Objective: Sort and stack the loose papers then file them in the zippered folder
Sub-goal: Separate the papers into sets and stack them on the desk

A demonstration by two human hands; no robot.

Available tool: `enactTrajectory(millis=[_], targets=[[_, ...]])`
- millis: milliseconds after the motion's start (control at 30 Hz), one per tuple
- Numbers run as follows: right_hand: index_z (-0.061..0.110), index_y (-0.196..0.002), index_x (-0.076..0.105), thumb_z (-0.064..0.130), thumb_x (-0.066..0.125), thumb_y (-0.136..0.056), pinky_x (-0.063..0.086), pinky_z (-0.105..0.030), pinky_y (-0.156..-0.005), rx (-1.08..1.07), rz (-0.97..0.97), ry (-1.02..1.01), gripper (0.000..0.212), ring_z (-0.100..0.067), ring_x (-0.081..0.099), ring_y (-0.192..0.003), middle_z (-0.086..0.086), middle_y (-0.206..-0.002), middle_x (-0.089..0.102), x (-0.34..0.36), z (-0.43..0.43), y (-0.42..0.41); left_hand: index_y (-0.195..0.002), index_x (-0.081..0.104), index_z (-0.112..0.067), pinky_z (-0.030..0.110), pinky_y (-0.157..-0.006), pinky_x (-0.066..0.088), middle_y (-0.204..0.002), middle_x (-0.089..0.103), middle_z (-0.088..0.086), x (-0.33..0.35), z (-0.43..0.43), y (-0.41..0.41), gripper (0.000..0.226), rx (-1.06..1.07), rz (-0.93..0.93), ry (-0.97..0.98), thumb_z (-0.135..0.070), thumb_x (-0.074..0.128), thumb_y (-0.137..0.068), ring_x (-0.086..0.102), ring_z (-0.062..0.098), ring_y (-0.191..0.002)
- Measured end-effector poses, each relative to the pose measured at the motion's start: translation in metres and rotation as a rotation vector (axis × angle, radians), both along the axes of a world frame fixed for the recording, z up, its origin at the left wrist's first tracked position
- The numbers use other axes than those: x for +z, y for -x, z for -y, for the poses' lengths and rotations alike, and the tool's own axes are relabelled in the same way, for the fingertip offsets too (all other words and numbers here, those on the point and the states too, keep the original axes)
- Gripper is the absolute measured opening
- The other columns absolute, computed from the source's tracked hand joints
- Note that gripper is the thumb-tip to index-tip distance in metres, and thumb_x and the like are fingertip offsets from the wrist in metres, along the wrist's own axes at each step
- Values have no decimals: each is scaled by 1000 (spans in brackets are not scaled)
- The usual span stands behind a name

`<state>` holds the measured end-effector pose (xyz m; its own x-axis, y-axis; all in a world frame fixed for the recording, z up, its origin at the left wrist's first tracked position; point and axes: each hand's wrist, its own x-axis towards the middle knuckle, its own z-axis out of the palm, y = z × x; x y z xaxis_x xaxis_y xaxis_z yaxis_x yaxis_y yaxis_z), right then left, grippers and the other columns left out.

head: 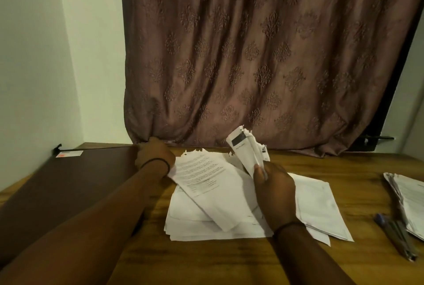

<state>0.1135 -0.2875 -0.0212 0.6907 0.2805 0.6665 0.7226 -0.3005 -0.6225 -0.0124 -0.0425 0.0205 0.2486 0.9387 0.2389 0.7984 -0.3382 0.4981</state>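
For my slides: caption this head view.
Right hand holds torn white sheets over a loose white paper pile on a wooden table.

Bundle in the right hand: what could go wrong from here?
The bundle, pinched in the right hand, has ragged top edges; they could tear further or catch during stacking. The printed sheet lies askew on the centre pile, its corner at the wrist of the left hand; drawing that arm back might drag it off.

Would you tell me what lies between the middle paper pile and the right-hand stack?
Pens on the bare wooden table, nearer the stack, seen in the head view.
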Motion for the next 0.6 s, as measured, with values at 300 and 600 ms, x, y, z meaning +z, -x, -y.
enactTrajectory(millis=[300, 600], targets=[[15, -89, 74, 38, 53, -99, 41, -25, -64, 188, 12, 201, 33, -9, 54, -68, 0, -81, 68, 0, -10, 12, -110, 59, -8, 35, -74, 59, -103, 71, 18, -3, 107, -14, 72, -642, 626, 928, -74, 47, -82, 71, 29, -90], [9, -74, 76, 33, 62, -95, 50, -30, -61, 419, -275, 174, 35, -11, 64, -64, -5, -70, 71, -6, -10, 15, -132, 51, -6, 48, -72, 59, -107, 70, 21, -33, 90, -8, 35, -473, 978, 1159, -24, 39, -104, 70, 35, -93]])
